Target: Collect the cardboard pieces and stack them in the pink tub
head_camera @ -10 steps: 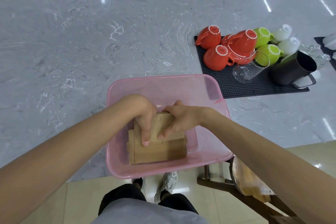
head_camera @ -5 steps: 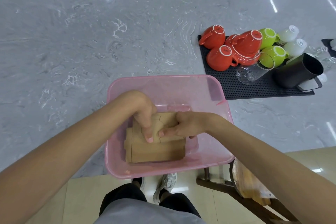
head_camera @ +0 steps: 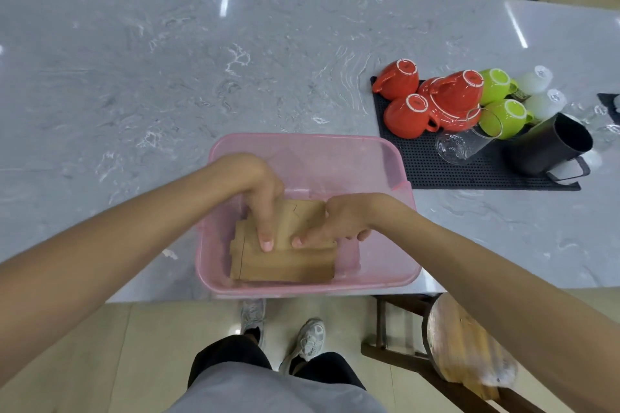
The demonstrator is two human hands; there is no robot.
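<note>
A translucent pink tub [head_camera: 302, 144] sits at the near edge of the grey marble counter. Inside it lies a stack of brown cardboard pieces [head_camera: 285, 265]. My left hand [head_camera: 261, 198] reaches into the tub from the left, its fingers pressed flat on top of the stack. My right hand [head_camera: 339, 221] comes in from the right and grips the stack's upper right part, thumb on top, fingers curled around the edge. The far ends of the pieces are hidden under both hands.
A black mat [head_camera: 469, 171] to the right holds upturned red cups [head_camera: 409, 114], green cups [head_camera: 503, 114], a glass [head_camera: 459, 144] on its side and a black jug [head_camera: 550, 144]. A wooden stool [head_camera: 463, 345] stands below the counter edge at the right.
Both hands have sunk a little deeper into the tub, pushing the cardboard stack down flatter. The camera view has tilted slightly.
</note>
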